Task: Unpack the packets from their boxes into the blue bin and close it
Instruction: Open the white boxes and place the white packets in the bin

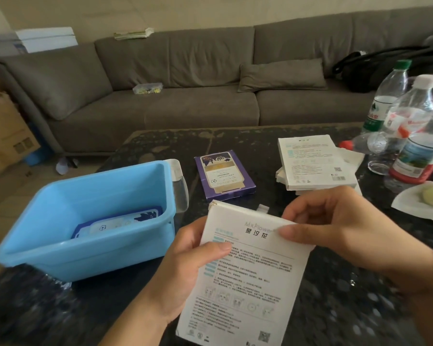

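Head view. White boxes: one held, gripped along its left edge by the left hand [185, 265] and pinched at the top corner by the right hand [335, 233]; this white box [248, 278] hangs over the dark table [160, 141], beside the blue bin [85, 221]. A stack of white boxes [315, 163] lies further back. Purple box [224, 174]: one, between bin and stack. Bin: open, holding blue packets [120, 222]. Bottles [405, 121]: several, far right. Sofa [185, 83] behind.
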Tool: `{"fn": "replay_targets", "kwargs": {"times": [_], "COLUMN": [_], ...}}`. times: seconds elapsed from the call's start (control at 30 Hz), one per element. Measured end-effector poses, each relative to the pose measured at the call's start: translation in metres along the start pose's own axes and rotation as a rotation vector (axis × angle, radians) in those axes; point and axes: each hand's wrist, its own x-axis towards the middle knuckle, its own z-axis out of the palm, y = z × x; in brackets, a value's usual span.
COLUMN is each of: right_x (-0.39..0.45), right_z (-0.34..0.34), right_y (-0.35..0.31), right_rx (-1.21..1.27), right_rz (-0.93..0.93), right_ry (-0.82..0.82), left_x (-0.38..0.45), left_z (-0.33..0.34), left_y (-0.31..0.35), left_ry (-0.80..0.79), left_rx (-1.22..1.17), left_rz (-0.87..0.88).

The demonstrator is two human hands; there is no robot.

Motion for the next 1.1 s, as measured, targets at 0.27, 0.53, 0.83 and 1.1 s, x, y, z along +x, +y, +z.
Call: {"fn": "replay_targets", "kwargs": {"times": [0.27,0.53,0.83,1.1], "right_x": [-0.001,-0.003,0.0,0.001], "right_z": [0.008,0.013,0.022,0.014], "right_y": [-0.004,-0.003,0.01,0.008], "right_rx": [0.034,-0.102,-0.18,-0.3], "right_rz": [0.002,-0.018,-0.05,-0.01], "right_ry": [0.021,0.021,-0.028,0.245], "left_x": [0.003,0.002,0.003,0.0], "left_z": [0.002,-0.01,-0.015,-0.009], "left_y": [-0.003,-0.003,-0.002,0.004], "left_ry": [0.123,0.089,0.007,-0.017], "left_rx": [0.221,0.238,0.243,0.261], "left_rz": [0.02,-0.013,-0.075,0.047]}}
